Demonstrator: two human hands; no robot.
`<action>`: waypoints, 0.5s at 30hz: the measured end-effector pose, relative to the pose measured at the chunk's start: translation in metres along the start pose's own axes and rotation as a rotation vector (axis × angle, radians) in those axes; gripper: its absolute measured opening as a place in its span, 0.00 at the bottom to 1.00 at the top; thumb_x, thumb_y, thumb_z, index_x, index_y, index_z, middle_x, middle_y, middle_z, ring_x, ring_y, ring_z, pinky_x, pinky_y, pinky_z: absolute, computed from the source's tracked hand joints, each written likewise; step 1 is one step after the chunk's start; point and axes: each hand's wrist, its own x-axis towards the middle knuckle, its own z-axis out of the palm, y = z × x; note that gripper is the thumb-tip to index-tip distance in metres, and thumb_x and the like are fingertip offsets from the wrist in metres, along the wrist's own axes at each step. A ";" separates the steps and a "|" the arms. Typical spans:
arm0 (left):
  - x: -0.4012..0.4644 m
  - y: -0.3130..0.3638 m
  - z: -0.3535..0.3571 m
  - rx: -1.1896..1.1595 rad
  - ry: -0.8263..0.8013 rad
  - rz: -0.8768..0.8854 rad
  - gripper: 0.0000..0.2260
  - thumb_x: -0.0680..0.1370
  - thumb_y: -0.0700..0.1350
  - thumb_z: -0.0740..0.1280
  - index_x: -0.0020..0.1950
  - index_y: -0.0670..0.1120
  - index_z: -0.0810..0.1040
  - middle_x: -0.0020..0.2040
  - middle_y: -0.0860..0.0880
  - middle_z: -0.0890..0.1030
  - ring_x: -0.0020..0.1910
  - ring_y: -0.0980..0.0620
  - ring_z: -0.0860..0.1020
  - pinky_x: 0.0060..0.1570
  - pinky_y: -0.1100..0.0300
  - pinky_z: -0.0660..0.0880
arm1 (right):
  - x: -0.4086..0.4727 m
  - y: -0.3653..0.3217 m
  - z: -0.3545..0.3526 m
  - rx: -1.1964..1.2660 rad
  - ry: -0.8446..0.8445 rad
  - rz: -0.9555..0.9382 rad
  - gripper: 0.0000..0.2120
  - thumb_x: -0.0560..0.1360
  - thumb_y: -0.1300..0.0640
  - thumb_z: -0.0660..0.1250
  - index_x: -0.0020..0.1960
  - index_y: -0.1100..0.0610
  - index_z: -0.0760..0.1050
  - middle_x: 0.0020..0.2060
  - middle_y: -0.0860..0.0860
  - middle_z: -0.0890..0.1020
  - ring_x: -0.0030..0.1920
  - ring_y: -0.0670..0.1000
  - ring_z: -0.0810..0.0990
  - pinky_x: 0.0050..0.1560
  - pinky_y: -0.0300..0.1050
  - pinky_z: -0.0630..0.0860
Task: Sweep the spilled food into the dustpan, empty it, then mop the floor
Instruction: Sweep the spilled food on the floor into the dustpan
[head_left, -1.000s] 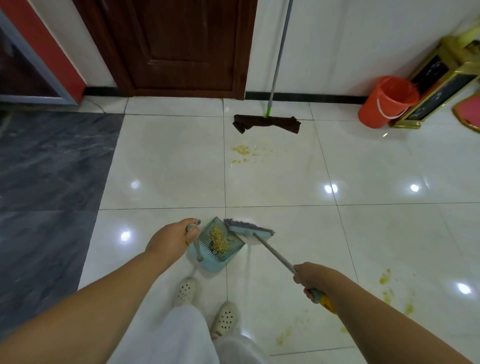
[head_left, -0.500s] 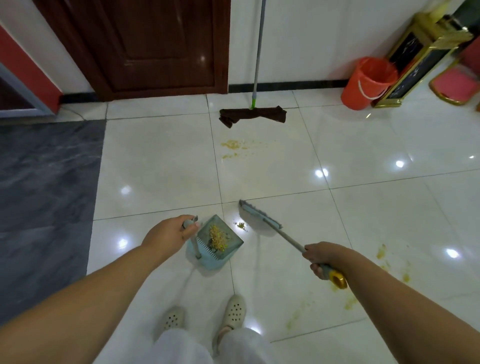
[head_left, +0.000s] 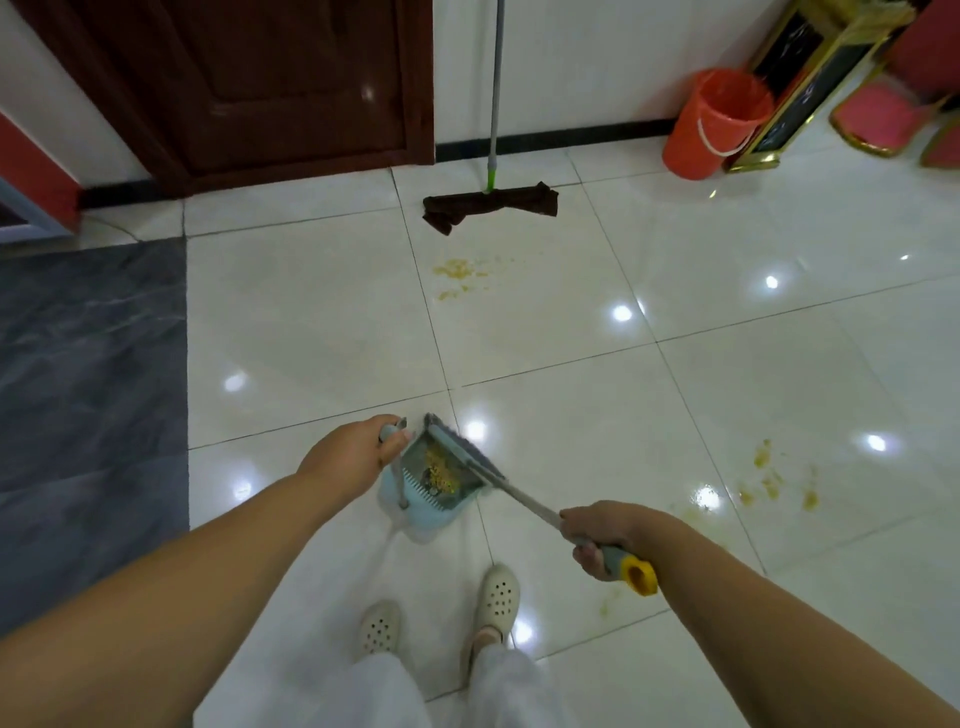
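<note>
Broom head (head_left: 462, 451) is now lying across the mouth of the dustpan (head_left: 431, 488); half a second ago it was out on the tile at the pan's 1 o'clock with a few crumbs between them, and those crumbs are no longer showing on the floor. Right hand (head_left: 597, 535) is gripping the broom handle, fingers clenched round the grey grip just above the yellow end cap. Left hand (head_left: 353, 457) is holding the dustpan's upright handle, fingers wrapped round its top. Yellow spilled food (head_left: 439, 470) is sitting inside the pan.

Floor (head_left: 311, 338) is still carrying residue: a smear (head_left: 457, 270) at 12 o'clock from the pan, just short of the mop (head_left: 491, 202), and spots (head_left: 769, 478) at 3 o'clock past the right hand. Mop is leaning on the wall beside the door (head_left: 285, 78). Orange bucket (head_left: 711, 124) is standing at 1 o'clock, against a gold-framed board (head_left: 800, 78). The person's white clogs (head_left: 498, 597) are standing at 6 o'clock, right behind the pan.
</note>
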 end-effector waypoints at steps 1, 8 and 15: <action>-0.001 -0.002 0.000 -0.002 -0.005 0.005 0.16 0.79 0.61 0.56 0.56 0.53 0.76 0.47 0.50 0.81 0.45 0.50 0.76 0.39 0.59 0.70 | -0.006 0.003 0.002 0.022 -0.017 0.015 0.06 0.79 0.58 0.59 0.48 0.62 0.67 0.23 0.53 0.70 0.17 0.46 0.65 0.18 0.34 0.65; -0.013 -0.014 -0.009 0.015 -0.019 0.042 0.17 0.78 0.62 0.58 0.61 0.56 0.76 0.46 0.51 0.80 0.41 0.52 0.74 0.33 0.63 0.65 | -0.034 0.020 0.001 0.132 0.018 -0.078 0.07 0.80 0.58 0.60 0.55 0.59 0.67 0.24 0.54 0.70 0.18 0.45 0.64 0.18 0.32 0.65; -0.029 -0.042 -0.028 -0.002 0.038 0.035 0.15 0.76 0.64 0.60 0.57 0.61 0.78 0.33 0.63 0.73 0.31 0.66 0.69 0.28 0.67 0.63 | -0.006 0.000 0.017 0.072 0.144 -0.114 0.09 0.80 0.57 0.59 0.45 0.61 0.66 0.19 0.54 0.70 0.14 0.46 0.65 0.18 0.31 0.65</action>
